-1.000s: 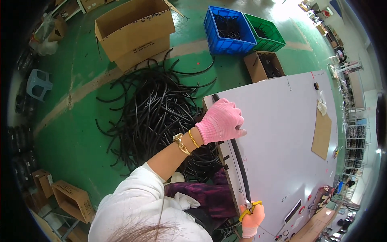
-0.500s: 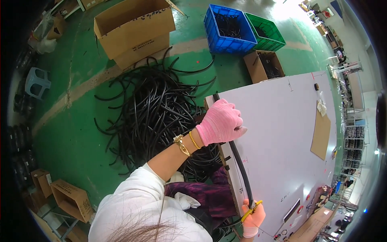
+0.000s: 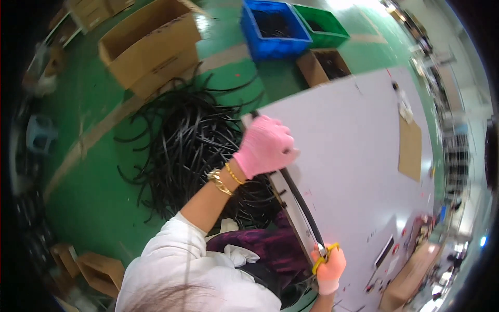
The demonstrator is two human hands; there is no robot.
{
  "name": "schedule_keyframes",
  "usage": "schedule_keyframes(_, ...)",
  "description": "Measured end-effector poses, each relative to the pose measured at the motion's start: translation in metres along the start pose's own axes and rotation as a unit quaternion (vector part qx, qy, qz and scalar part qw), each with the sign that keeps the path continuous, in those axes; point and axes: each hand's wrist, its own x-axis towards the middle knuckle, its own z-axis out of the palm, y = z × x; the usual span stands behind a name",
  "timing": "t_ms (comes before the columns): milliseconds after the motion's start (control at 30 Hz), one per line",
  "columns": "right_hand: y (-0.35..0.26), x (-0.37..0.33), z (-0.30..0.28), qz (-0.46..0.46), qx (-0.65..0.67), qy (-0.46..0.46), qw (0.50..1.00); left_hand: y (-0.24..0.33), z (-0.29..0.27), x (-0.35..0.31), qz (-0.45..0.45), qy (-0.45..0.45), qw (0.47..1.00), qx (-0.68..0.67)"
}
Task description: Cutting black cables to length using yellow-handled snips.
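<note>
Along the left edge of the white counter, a black tube lies in a shallow curve between the two hands, its far end poking out past the left hand near the corner. That hand, in a pink glove, is closed over the tube from above with the fingers curled; what the fingertips do underneath is hidden. The right hand, gloved in a peachy orange, has its fingers wrapped around the yellow handles of the scissors, whose blades point at the tube's near end. Whether the blades touch it, or stand apart or together, is too blurred to tell.

Judging by its smooth bend, the tube should be light and springy, soft enough to flex yet stiff enough to hold a line, and hard to break by handling. Its faint sheen hints at a slightly slick skin, though a knit glove ought to grip it well. A full wrap of the hand around the body seems the surest hold, pressing it down on the counter, with the fingers well clear of the blades. Similar lengths arc loosely out of the heap of black tubes on the green floor, which also suggests springiness
</note>
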Motion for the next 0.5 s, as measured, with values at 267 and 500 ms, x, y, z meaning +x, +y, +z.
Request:
schedule_keyframes(267, 0.001, -0.031, -0.013, 0.075, 0.173, -0.118, 0.975, -0.006, -0.001, 0.006, 0.044, 0.006, 0.997, 0.065)
schedule_keyframes(500, 0.065, -0.145, -0.067, 0.396, 0.443, -0.116, 0.796, -0.018, 0.012, 0.004, 0.054, -0.055, 0.995, 0.066)
